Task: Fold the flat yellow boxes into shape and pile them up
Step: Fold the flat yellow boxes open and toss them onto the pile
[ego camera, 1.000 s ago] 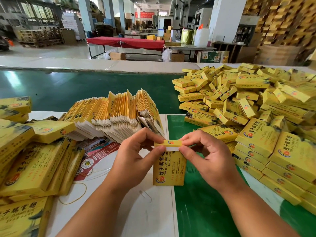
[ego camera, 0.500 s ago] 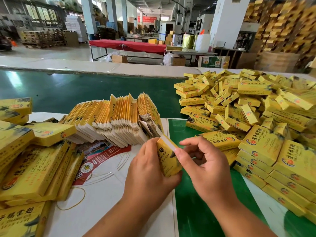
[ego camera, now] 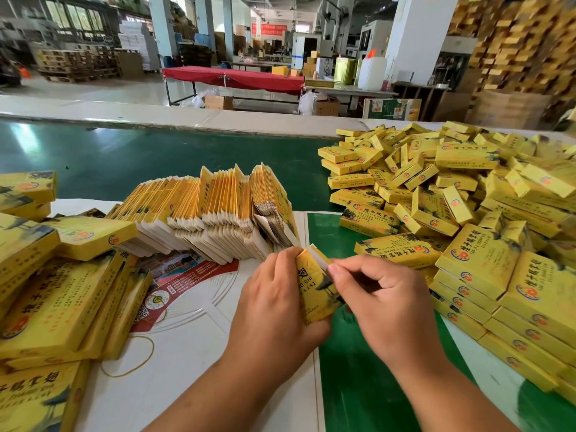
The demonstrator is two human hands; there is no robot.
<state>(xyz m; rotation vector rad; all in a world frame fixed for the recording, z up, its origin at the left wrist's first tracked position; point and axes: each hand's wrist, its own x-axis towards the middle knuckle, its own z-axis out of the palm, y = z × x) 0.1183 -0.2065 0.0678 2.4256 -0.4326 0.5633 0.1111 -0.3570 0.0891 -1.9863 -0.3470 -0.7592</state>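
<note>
A small yellow box [ego camera: 313, 286] with dark print stands tilted on edge between both hands, low in the middle of the view. My left hand [ego camera: 274, 310] wraps its left side and back. My right hand [ego camera: 378, 300] pinches its white top flap with thumb and forefinger. Behind the hands leans a row of flat yellow boxes [ego camera: 215, 213], packed on edge. At the right spreads a big heap of folded yellow boxes [ego camera: 461, 194], with neat stacks [ego camera: 498, 294] along its near side.
Larger yellow boxes [ego camera: 59, 294] lie stacked at the left. A white printed sheet [ego camera: 193, 322] and a green mat [ego camera: 358, 385] cover the table in front. A rubber band [ego camera: 137, 366] lies on the sheet. Beyond runs a green belt [ego camera: 124, 154].
The box has turned from flat and face-on to standing on edge. My left hand has closed round it, and my right fingers have moved to the top flap.
</note>
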